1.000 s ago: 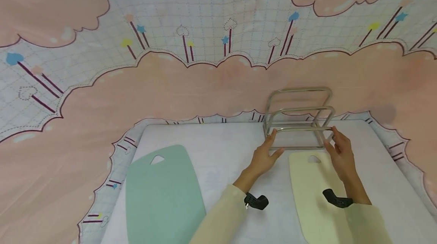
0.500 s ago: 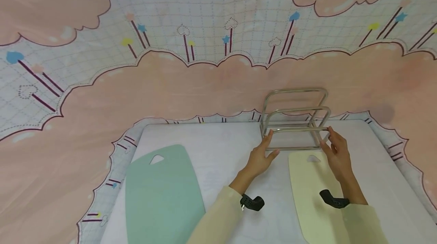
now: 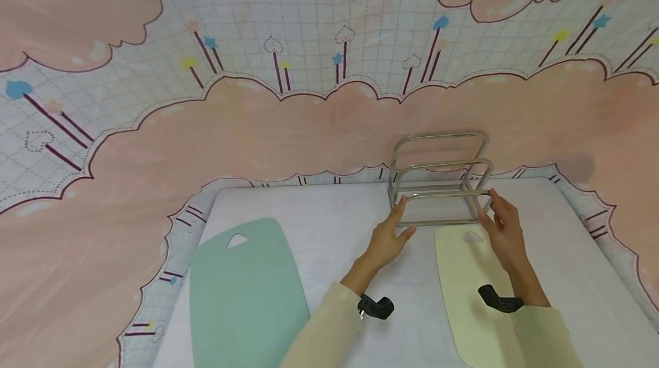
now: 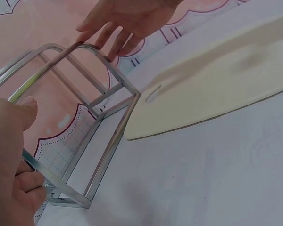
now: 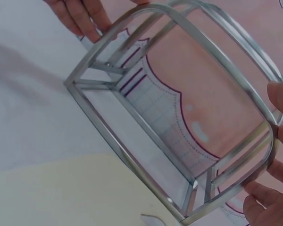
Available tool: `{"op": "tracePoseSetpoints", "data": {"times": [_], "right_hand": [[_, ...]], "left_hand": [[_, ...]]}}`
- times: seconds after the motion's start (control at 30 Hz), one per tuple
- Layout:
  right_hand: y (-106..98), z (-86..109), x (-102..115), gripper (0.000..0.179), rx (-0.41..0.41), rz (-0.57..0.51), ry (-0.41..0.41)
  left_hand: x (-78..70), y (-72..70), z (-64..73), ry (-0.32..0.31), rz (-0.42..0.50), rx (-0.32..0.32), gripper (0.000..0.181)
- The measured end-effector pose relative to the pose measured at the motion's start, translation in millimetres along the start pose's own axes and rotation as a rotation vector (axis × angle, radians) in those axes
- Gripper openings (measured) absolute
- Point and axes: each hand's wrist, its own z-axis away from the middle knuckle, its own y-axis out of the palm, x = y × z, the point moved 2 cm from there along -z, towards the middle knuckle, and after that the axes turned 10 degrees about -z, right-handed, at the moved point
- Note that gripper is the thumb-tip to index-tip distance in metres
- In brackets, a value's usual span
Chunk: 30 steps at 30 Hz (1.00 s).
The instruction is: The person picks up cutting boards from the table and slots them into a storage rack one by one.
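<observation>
A silver metal wire rack (image 3: 448, 194) with stepped, rounded hoops stands at the back right of the white table. My left hand (image 3: 383, 245) holds its left side; in the left wrist view some fingers curl behind the frame and the thumb lies by the upper bar. On the opposite side, my right hand (image 3: 505, 239) grips the rack's end, with thumb and fingers about the bar in the right wrist view. Just in front of the rack lies a pale yellow cutting board (image 3: 458, 276), partly covered by the right forearm.
A larger mint green cutting board (image 3: 244, 293) lies flat on the left of the white table (image 3: 334, 225). Behind the table hangs a cloth (image 3: 288, 133) printed with clouds and stars. The rack stands close to this cloth at the table's back edge.
Both hands and the rack have shifted a little to the left together. The two cutting boards have stayed in place.
</observation>
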Motion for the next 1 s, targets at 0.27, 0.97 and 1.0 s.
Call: {"op": "tracePoseSetpoints", "data": {"times": [0.27,0.97,1.0], "right_hand": [[3,-1.8,0,0.058,0.003,-0.037,0.014],[14,-2.6,2,0.058,0.017,-0.077,0.031],[15,-2.8,2,0.058,0.015,-0.078,0.033]], "left_hand": [[2.4,-2.0,5.1,0.034,0.023,-0.02,0.074],[6.6,-9.5,17.1,0.043,0.0,-0.059,0.071],[7.1,-10.0,17.9,0.045,0.0,-0.063,0.071]]}}
